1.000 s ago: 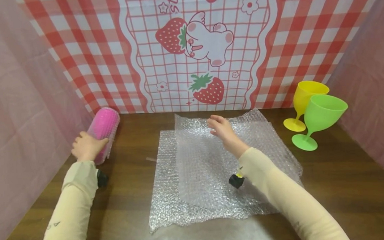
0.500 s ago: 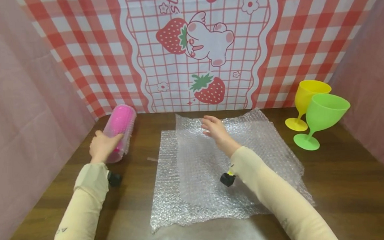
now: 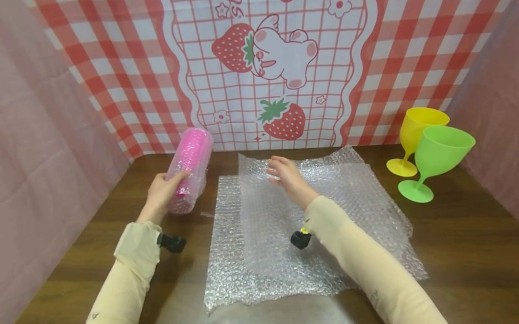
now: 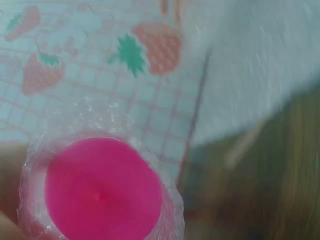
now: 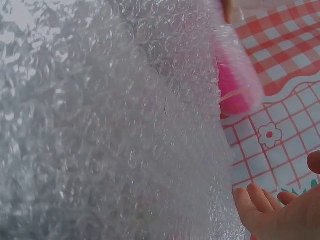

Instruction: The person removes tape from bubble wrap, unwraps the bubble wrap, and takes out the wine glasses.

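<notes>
My left hand (image 3: pixel 161 192) grips a pink goblet rolled in bubble wrap (image 3: pixel 194 153), thumb across its near part. The roll leans away from me over the left of the table. In the left wrist view, the round pink end of the goblet (image 4: pixel 102 190) shows inside the wrap, with part of the hand at the left edge. My right hand (image 3: pixel 288 177) is over the far part of two overlapping bubble wrap sheets (image 3: pixel 272 244), fingers loosely extended and holding nothing. The right wrist view shows its fingers (image 5: pixel 255 205) beside the sheet's edge.
On the right of the wooden table (image 3: pixel 475 248) stand a yellow goblet (image 3: pixel 418 129) and, partly in front of it, a green goblet (image 3: pixel 439 152). A strawberry-print checked cloth (image 3: pixel 278 97) hangs at the back, with pink curtains (image 3: pixel 43 144) at the sides.
My left hand has brought the wrapped goblet rightward from the left side, towards the sheets. My right hand has shifted slightly left over the bubble wrap.
</notes>
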Tool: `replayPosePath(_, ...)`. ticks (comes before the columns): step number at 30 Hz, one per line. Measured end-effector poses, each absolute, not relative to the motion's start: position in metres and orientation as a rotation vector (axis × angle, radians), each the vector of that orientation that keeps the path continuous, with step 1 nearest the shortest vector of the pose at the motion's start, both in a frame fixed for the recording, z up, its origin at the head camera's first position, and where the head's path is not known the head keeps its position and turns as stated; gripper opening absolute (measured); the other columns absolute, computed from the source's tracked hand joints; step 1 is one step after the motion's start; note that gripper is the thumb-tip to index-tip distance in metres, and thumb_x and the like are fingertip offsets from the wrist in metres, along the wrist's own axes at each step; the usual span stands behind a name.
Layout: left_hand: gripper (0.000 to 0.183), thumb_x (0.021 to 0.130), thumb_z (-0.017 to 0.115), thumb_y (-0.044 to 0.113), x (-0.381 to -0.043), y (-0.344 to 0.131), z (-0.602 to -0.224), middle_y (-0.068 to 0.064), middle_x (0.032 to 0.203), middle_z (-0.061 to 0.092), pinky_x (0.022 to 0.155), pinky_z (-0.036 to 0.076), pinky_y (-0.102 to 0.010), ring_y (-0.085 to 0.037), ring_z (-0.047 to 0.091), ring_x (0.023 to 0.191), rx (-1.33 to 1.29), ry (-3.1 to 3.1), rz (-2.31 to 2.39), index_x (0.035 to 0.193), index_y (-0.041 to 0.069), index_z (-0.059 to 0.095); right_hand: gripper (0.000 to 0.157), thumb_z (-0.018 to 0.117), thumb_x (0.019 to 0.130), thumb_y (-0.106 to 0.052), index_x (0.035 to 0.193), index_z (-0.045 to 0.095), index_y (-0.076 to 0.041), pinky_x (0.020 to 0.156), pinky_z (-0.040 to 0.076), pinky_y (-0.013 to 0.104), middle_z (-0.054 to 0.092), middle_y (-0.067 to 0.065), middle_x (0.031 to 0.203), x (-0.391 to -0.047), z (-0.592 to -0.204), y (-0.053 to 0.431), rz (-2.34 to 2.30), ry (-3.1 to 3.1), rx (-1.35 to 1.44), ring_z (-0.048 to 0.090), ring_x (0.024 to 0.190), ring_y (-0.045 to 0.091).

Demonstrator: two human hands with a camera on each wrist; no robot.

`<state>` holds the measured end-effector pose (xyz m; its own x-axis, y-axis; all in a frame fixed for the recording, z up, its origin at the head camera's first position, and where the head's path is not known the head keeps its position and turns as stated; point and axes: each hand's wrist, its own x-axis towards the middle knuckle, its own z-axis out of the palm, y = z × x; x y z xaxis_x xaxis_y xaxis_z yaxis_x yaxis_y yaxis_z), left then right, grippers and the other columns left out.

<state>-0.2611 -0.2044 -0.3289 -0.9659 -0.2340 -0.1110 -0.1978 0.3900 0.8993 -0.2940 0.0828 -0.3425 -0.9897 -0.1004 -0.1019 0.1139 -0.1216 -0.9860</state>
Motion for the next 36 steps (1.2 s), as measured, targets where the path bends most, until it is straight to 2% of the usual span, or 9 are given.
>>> replayPosePath(5, 0.048, 0.085, 0.056, 0.038, -0.260, -0.187, -0.320, -0.002, 0.090, 0.054, 0.071, 0.049, -0.024, -0.008, 0.055, 0.073, 0.292, -2.384, -2.088, 0.111, -0.001, 0.044, 0.051, 0.043, 0.094, -0.013, 0.140, 0.025, 0.001, 0.104, 0.034, 0.041, 0.033, 0.023, 0.141, -0.295, -0.344, 0.078, -2.284, 1.925, 0.015, 0.037, 0.127, 0.034)
replayPosePath(8, 0.036, 0.085, 0.056, 0.037, -0.259, -0.177, -0.316, 0.005, 0.077, 0.058, 0.066, 0.049, -0.022, -0.006, 0.057, 0.067, 0.245, -2.341, -2.207, 0.100, 0.005, 0.049, 0.051, 0.043, 0.094, -0.011, 0.140, 0.026, 0.001, 0.103, 0.034, 0.042, 0.034, 0.023, 0.140, -0.296, -0.343, 0.076, -2.309, 1.895, 0.015, 0.037, 0.128, 0.035)
replayPosePath(10, 0.033, 0.085, 0.056, 0.037, -0.258, -0.170, -0.313, 0.006, 0.075, 0.058, 0.066, 0.048, -0.022, -0.006, 0.057, 0.068, 0.237, -2.319, -2.250, 0.099, 0.007, 0.050, 0.051, 0.044, 0.093, -0.011, 0.140, 0.027, 0.000, 0.103, 0.035, 0.041, 0.034, 0.022, 0.140, -0.296, -0.342, 0.076, -2.310, 1.890, 0.011, 0.037, 0.128, 0.034)
replayPosePath(14, 0.037, 0.085, 0.056, 0.037, -0.256, -0.154, -0.310, 0.005, 0.082, 0.057, 0.068, 0.048, -0.023, -0.007, 0.056, 0.071, 0.241, -2.280, -2.346, 0.105, 0.007, 0.050, 0.053, 0.047, 0.093, -0.015, 0.139, 0.027, 0.000, 0.103, 0.035, 0.040, 0.034, 0.022, 0.141, -0.294, -0.340, 0.075, -2.322, 1.871, -0.016, 0.037, 0.128, 0.033)
replayPosePath(21, 0.058, 0.087, 0.054, 0.037, -0.247, -0.124, -0.306, -0.001, 0.098, 0.055, 0.078, 0.047, -0.036, -0.012, 0.057, 0.081, 0.166, -2.202, -2.548, 0.132, 0.004, 0.039, 0.058, 0.049, 0.093, -0.024, 0.139, 0.025, 0.002, 0.102, 0.037, 0.040, 0.034, 0.023, 0.139, -0.294, -0.340, 0.073, -2.391, 1.786, -0.081, 0.038, 0.127, 0.034)
replayPosePath(25, 0.056, 0.089, 0.050, 0.038, -0.239, -0.108, -0.305, -0.001, 0.100, 0.055, 0.082, 0.047, -0.039, -0.013, 0.057, 0.083, 0.090, -2.193, -2.613, 0.133, 0.007, 0.039, 0.054, 0.045, 0.094, -0.027, 0.137, 0.026, -0.001, 0.102, 0.036, 0.040, 0.041, 0.017, 0.132, -0.293, -0.341, 0.073, -2.464, 1.664, -0.119, 0.048, 0.116, 0.026)
replayPosePath(30, 0.052, 0.091, 0.043, 0.040, -0.234, -0.093, -0.307, -0.004, 0.109, 0.052, 0.089, 0.043, -0.042, -0.017, 0.054, 0.093, -0.054, -2.133, -2.717, 0.133, 0.010, 0.036, 0.035, 0.039, 0.095, -0.031, 0.123, 0.040, -0.010, 0.090, 0.044, 0.035, 0.050, 0.004, 0.112, -0.287, -0.339, 0.077, -2.572, 1.475, -0.155, 0.057, 0.092, 0.013)
replayPosePath(32, 0.050, 0.091, 0.041, 0.041, -0.232, -0.088, -0.308, -0.005, 0.113, 0.048, 0.094, 0.039, -0.046, -0.019, 0.051, 0.098, -0.090, -2.120, -2.756, 0.132, 0.012, 0.035, 0.033, 0.039, 0.094, -0.035, 0.120, 0.042, -0.014, 0.085, 0.045, 0.032, 0.051, 0.002, 0.110, -0.283, -0.339, 0.080, -2.589, 1.429, -0.158, 0.057, 0.092, 0.012)
replayPosePath(36, 0.050, 0.092, 0.036, 0.043, -0.229, -0.077, -0.311, -0.005, 0.114, 0.048, 0.098, 0.035, -0.048, -0.021, 0.049, 0.102, -0.156, -2.123, -2.815, 0.131, 0.011, 0.035, 0.038, 0.041, 0.093, -0.039, 0.124, 0.040, -0.017, 0.086, 0.045, 0.029, 0.053, -0.001, 0.108, -0.278, -0.337, 0.090, -2.607, 1.373, -0.152, 0.056, 0.094, 0.012)
